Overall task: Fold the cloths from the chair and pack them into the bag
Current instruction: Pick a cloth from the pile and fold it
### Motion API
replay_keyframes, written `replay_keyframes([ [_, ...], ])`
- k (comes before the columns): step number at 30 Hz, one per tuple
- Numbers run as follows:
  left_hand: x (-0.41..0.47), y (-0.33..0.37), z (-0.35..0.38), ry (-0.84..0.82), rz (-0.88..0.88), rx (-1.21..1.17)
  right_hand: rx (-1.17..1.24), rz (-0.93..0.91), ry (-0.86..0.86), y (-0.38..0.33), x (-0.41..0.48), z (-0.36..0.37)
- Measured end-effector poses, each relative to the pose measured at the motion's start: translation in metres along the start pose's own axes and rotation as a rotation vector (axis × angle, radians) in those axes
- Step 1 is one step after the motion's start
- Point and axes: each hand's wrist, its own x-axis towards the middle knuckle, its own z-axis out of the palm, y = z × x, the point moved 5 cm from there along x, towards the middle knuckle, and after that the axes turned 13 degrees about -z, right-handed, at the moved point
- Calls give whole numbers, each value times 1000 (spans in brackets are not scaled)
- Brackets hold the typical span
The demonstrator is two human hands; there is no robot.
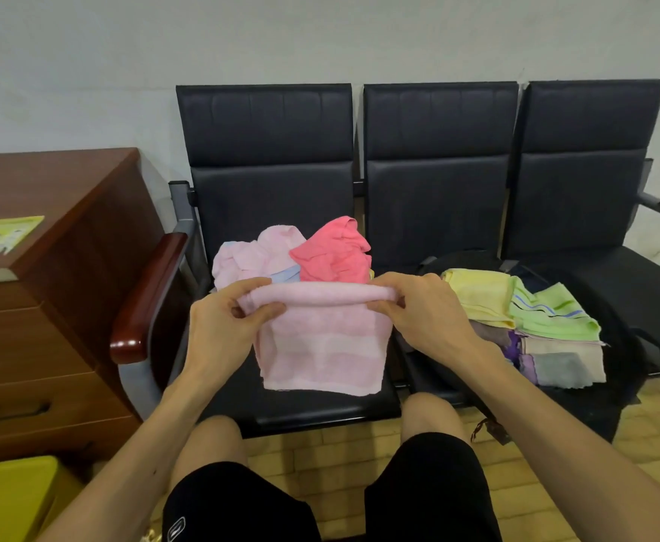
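Both hands hold one pink towel [320, 346] up over the front of the left seat [320, 408] of the chair row. The left hand [223, 326] pinches its top left corner between thumb and curled fingers, and the right hand [426, 318] pinches the top right corner the same way. The top edge between them is a soft rounded fold, so the towel hangs doubled, and folding looks to be under way rather than finished. Behind it on the same seat sits a loose heap [266, 256] of cloths not yet folded, a coral cloth [332, 248] uppermost. On the middle seat, a stack of folded cloths [516, 307] lies on the black bag [621, 357], yellow and green on top. The next move probably calls for one more fold to bring the towel near the size of that stack. It would then be carried right and laid flat on top, with the corners kept matched so the limp fabric does not slump open. Several things stay unclear: most fingertips are behind the fold, and whether the towel's lower edge rests on the seat cannot be told. The bag's opening is covered, so the stack may lie inside it or merely on it, and the heap's count cannot be read
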Motion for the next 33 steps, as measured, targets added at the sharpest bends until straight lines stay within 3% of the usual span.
replay_keyframes([
  [4,-10,4,-3,12,107,78,-68,10,-38,1,-10,-4],
  [11,-17,23,-3,24,242,213,47,44,-52,9,-20,-8],
  [15,-13,30,0,-20,160,112,196,-45,-124,13,-29,-10],
  [18,-15,36,6,-188,64,-67,559,-60,-131,10,-39,-14],
  [22,-9,51,8,-177,25,-228,1313,210,-15,-13,-58,5],
  [26,11,59,23,-69,40,-92,1437,324,13,-52,-70,37],
  [29,19,36,43,-133,-271,-257,1460,418,131,-45,-64,27],
  [32,2,19,81,-397,-745,-716,1502,497,167,-28,-60,15],
  [33,-6,20,97,-522,-815,-850,1541,530,176,-20,-60,11],
])
